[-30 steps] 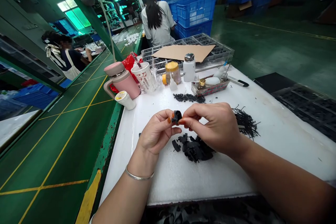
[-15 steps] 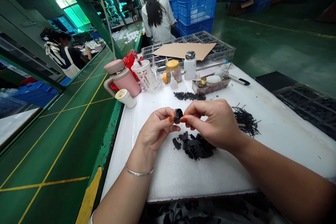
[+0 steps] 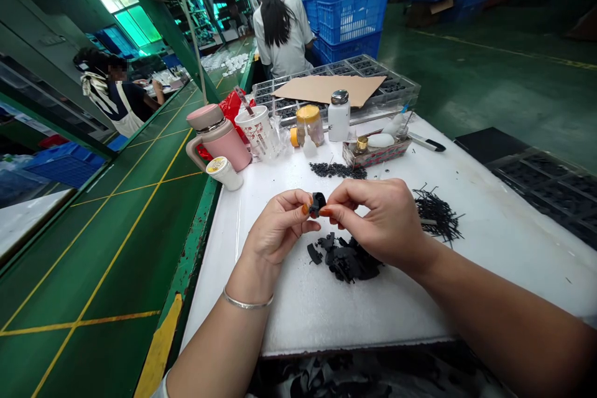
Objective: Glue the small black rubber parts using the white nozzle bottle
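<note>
My left hand (image 3: pixel 275 227) and my right hand (image 3: pixel 375 221) meet above the white work surface, and both pinch a small black plastic part (image 3: pixel 318 204) between their fingertips. The fingers hide part of it. Just below my hands lies a loose heap of black plastic pieces (image 3: pixel 347 260), not touched by either hand. To the right of my right hand is a tangled pile of thin black wire-like strands (image 3: pixel 436 216). A smaller scatter of black bits (image 3: pixel 336 170) lies ahead of my hands.
At the far end of the table stand a pink mug (image 3: pixel 219 138), a white cup (image 3: pixel 255 130), a white bottle (image 3: pixel 339 116) and a small tray of jars (image 3: pixel 375 152). Behind them is a clear compartment tray (image 3: pixel 401 88). A dark tray (image 3: pixel 541 183) sits to the right; a co-worker (image 3: pixel 282 31) stands ahead.
Both hands still pinch the black part in nearly the same place. The whole view has shifted slightly, and the heap and strands on the table have not visibly moved.
</note>
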The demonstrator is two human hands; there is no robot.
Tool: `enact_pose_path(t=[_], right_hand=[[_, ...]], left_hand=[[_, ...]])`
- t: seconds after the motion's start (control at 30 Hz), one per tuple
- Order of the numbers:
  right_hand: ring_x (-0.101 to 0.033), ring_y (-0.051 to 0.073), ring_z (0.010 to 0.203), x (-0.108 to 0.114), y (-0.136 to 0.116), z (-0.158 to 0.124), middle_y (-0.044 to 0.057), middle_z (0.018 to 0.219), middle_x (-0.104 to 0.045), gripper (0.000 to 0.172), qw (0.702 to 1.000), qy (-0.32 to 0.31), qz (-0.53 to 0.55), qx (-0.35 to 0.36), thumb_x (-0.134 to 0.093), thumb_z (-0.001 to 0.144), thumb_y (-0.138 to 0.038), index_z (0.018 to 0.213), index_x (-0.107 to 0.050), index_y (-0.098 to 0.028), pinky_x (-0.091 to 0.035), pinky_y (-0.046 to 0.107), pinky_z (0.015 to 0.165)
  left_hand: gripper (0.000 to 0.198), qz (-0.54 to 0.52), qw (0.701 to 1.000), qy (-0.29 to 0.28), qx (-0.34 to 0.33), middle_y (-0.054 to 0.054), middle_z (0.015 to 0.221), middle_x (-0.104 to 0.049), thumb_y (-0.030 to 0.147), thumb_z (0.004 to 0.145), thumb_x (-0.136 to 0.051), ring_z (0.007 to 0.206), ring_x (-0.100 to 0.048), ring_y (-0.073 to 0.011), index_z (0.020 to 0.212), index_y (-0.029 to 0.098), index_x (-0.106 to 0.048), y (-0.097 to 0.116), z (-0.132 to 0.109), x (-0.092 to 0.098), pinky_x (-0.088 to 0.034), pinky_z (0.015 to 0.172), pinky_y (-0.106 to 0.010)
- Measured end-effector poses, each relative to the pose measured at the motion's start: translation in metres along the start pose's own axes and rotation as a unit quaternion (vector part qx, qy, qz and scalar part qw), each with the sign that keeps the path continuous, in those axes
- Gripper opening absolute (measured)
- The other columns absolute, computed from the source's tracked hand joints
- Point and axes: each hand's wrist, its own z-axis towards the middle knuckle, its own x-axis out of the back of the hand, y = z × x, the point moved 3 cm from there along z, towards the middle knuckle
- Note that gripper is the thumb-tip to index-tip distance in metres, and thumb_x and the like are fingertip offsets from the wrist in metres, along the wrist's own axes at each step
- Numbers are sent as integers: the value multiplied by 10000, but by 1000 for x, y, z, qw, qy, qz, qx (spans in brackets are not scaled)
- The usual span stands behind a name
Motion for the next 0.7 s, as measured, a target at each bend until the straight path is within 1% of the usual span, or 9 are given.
enact_pose_path(t=[0.13, 0.23, 0.33, 0.4, 0.47, 0.57, 0.63, 0.7], right_hand=[[-560, 83, 504, -1, 1, -1, -15, 577, -650, 132, 1000, 4, -2, 5, -652, 795, -144, 663, -647, -147, -400, 202, 523], [-551, 86, 497, -1, 2, -1, -14, 567, -641, 133, 1000, -1, 1, -10, -650, 795, -149, 661, -645, -150, -395, 207, 512], [-549, 91, 486, -3, 5, 0, -9, 550, -627, 144, 998, -8, 32, -52, -654, 792, -162, 650, -639, -147, -402, 210, 493], [-560, 100, 477, -4, 7, 1, -1, 542, -623, 161, 990, -13, 95, -103, -674, 792, -213, 653, -636, -143, -418, 212, 474], [-570, 109, 468, -7, 11, 2, 5, 538, -623, 214, 968, -15, 188, -164, -716, 771, -297, 655, -633, -139, -442, 216, 459], [-571, 105, 469, -12, 19, 2, 12, 546, -631, 293, 918, -14, 317, -238, -772, 707, -387, 645, -636, -135, -468, 217, 469], [-574, 95, 488, -16, 24, 2, 18, 581, -649, 293, 885, -14, 381, -268, -782, 694, -395, 661, -654, -133, -461, 204, 480], [-579, 87, 513, -20, 28, 0, 22, 620, -662, 270, 854, -15, 428, -294, -785, 692, -377, 687, -672, -133, -444, 188, 484]], left_hand=[[171, -1, 1000, -3, -1, -8, 734, -622, 174, 633, -811, 649, -601, -96, 698, 120, -663, 0, 1, 1, -552, 586, -216], [176, 4, 1000, 2, -1, -4, 738, -616, 174, 631, -813, 643, -593, -90, 694, 121, -657, 0, 1, 2, -551, 586, -216], [190, 11, 1000, 9, -4, 2, 721, -608, 194, 636, -815, 636, -589, -89, 701, 126, -650, 2, 1, 3, -553, 588, -217], [193, 14, 1000, 16, -14, 5, 718, -609, 222, 658, -806, 644, -590, -91, 743, 139, -654, 3, 0, 2, -555, 598, -217], [192, 11, 999, 26, -36, 9, 742, -613, 262, 699, -781, 653, -589, -89, 804, 158, -658, 5, -1, 0, -556, 606, -219], [199, 19, 993, 56, -102, 9, 805, -621, 320, 751, -735, 672, -590, -86, 872, 181, -659, 10, -2, -2, -549, 606, -214], [222, 51, 983, 76, -161, -5, 838, -642, 321, 745, -741, 700, -603, -98, 900, 184, -662, 13, -5, -4, -544, 612, -214], [260, 102, 967, 95, -212, -19, 841, -666, 272, 703, -777, 726, -621, -114, 921, 181, -668, 15, -8, -8, -539, 632, -216]])
